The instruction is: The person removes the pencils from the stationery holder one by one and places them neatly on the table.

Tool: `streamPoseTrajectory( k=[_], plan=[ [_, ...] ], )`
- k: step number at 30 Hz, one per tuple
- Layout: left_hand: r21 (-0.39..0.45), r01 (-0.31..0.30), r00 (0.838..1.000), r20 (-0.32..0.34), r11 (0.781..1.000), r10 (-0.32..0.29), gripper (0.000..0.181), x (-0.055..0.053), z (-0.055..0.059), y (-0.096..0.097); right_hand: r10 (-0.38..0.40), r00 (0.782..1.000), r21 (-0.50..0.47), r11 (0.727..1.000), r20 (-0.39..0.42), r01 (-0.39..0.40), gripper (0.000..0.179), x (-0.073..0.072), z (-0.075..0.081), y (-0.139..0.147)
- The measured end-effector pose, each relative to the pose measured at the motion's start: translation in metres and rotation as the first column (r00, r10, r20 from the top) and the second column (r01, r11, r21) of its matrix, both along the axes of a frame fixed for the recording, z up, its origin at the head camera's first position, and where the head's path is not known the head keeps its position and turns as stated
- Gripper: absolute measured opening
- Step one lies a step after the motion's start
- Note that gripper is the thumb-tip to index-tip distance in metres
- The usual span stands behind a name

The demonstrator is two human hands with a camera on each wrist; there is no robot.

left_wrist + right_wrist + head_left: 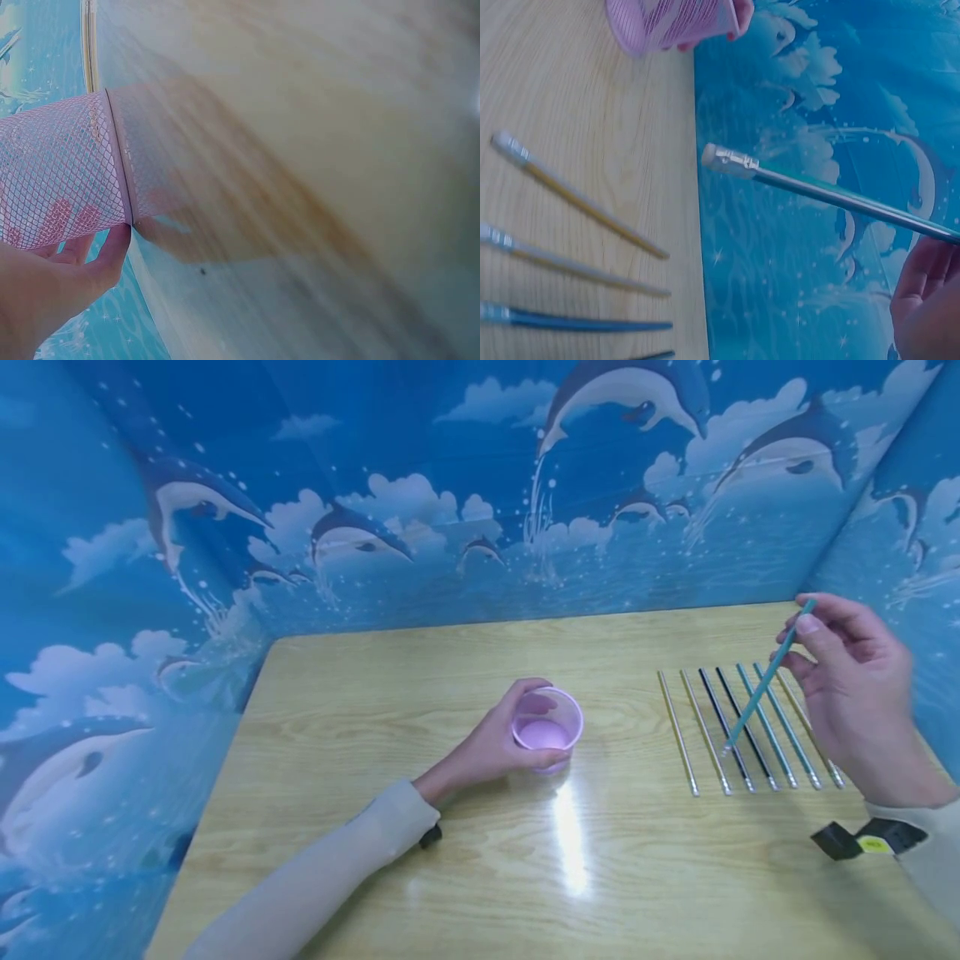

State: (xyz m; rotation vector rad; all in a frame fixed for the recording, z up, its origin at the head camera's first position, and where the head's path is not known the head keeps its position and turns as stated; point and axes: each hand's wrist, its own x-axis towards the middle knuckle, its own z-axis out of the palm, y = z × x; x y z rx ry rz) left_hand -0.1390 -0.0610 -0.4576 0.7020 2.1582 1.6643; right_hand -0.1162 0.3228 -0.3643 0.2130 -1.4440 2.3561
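A pink mesh pencil cup (547, 737) stands upright on the table, its mouth facing up and nothing in it. My left hand (495, 739) grips it from the left, thumb and fingers around its wall. In the left wrist view the fingertips are low on the mesh (60, 161), by the base ring. My right hand (862, 693) pinches a teal pencil (768, 681) near its upper end, above the table's right side. The pencil slants, its eraser end (731, 160) pointing down toward the left.
Below the right hand several pencils lie side by side in a row, erasers toward me: gold ones (678, 735), dark ones (726, 731), teal ones (787, 727) and a gold one (831, 770) at the right. A dolphin-print curtain (420, 568) borders the wooden table (337, 693).
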Motion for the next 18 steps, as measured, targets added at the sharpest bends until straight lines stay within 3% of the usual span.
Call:
streamPoseTrajectory(
  k=[13,16,18],
  plan=[
    [0.006,0.005,1.000,0.002,1.000,-0.005,0.093,0.000,0.001,0.000,-0.081,0.979,0.244,0.969,0.187,0.033,0.028,-0.007,-0.012,0.056],
    [0.002,0.003,1.000,0.006,1.000,-0.003,0.094,0.000,0.001,0.000,-0.121,0.965,0.345,0.938,0.234,0.034,0.024,-0.008,-0.016,0.071],
    [0.003,0.002,1.000,0.006,1.000,-0.002,0.095,0.000,0.001,0.000,-0.173,0.949,0.459,0.888,0.263,0.035,0.023,-0.009,-0.018,0.080]
  ],
)
